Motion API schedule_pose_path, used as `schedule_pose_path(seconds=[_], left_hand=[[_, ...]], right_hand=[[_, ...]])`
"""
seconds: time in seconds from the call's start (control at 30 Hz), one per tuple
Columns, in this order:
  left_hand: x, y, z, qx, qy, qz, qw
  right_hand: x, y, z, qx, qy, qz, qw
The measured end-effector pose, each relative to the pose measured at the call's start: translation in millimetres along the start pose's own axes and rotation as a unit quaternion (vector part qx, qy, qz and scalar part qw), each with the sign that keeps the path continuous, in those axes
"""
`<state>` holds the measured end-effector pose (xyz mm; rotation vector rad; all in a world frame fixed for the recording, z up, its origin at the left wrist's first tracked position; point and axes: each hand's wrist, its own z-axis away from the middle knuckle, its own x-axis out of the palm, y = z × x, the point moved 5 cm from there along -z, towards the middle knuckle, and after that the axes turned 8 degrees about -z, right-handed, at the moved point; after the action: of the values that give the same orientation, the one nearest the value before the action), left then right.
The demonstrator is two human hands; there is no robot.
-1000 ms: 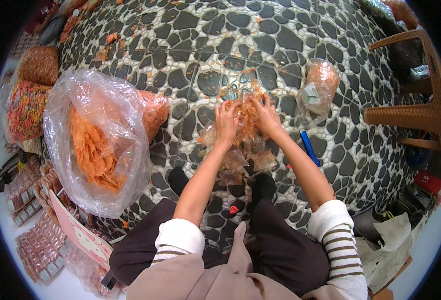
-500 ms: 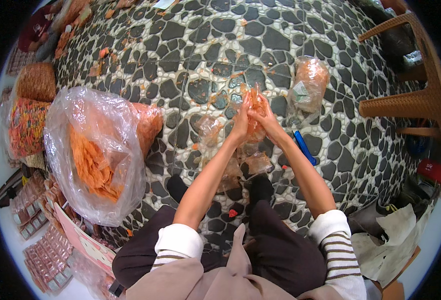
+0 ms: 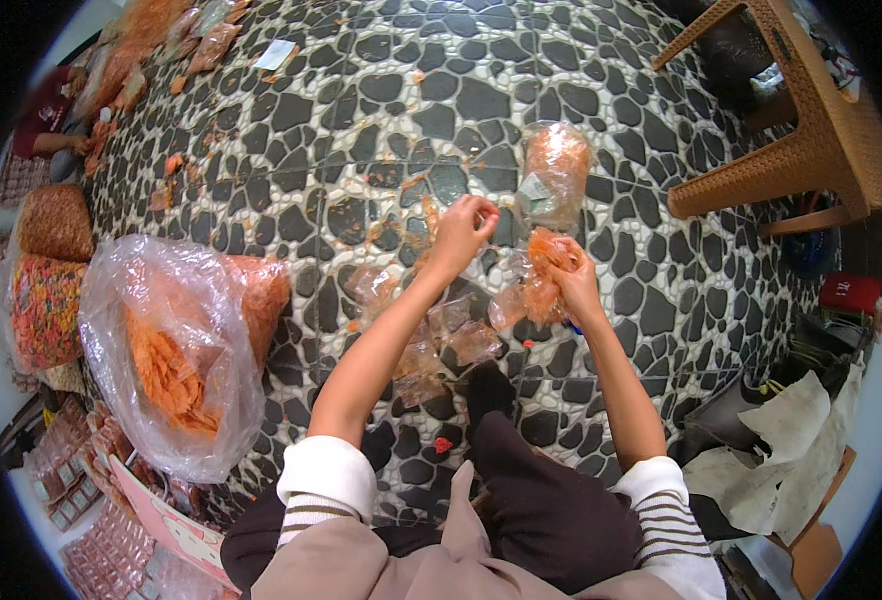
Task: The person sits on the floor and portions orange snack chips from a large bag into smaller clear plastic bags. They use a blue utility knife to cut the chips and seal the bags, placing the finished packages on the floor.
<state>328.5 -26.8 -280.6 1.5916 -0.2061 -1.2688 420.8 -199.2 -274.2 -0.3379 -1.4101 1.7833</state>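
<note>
My right hand (image 3: 579, 282) grips a small clear plastic bag of orange chips (image 3: 539, 285), its fingers wrapped round the upper part. To its left my left hand (image 3: 466, 228) hangs apart from the bag over the floor, fingers curled together; whatever they may hold is hidden. Several small clear packets (image 3: 451, 335) lie on the floor between my forearms. Beyond my right hand lies a larger clear bag (image 3: 558, 165) with orange contents and a pale label. A blue tool (image 3: 574, 327) shows only slightly beneath my right hand.
A big open plastic sack (image 3: 246, 400) of orange chips stands at the left, beside bags of colourful snacks (image 3: 49, 305). Orange crumbs dot the stone-patterned floor (image 3: 361, 110). A brown plastic chair (image 3: 761, 180) stands at the right. Far left, another person's arm (image 3: 56, 142) shows.
My hands have parted from around the chips. The right has moved right and nearer with the bag; the left has moved slightly left. The view has shifted too.
</note>
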Motion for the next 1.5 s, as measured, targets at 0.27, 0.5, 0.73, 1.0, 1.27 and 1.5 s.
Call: schedule_pose_path(seconds=[0.27,0.5,0.73,1.0,1.27,1.5], left_hand=[[49,34,-14,0.105,0.078,-0.02,0.991],[11,34,5,0.056,0.129,0.1,0.985],[-21,36,18,0.062,0.18,0.142,0.971],[-30,21,42,-0.041,0.232,0.255,0.938],[-41,-4,30,-0.092,0.239,0.4,0.88],[-36,-17,26,-0.104,0.198,0.652,0.725]], right_hand=[[-25,-1,-1,0.027,-0.02,0.104,0.994],[24,3,-39,0.066,-0.099,0.113,0.986],[68,-8,-56,0.147,-0.033,-0.025,0.988],[100,-21,-73,-0.143,0.135,0.228,0.954],[135,-27,-51,-0.126,-0.141,0.342,0.921],[166,-33,-40,-0.288,-0.194,0.596,0.724]])
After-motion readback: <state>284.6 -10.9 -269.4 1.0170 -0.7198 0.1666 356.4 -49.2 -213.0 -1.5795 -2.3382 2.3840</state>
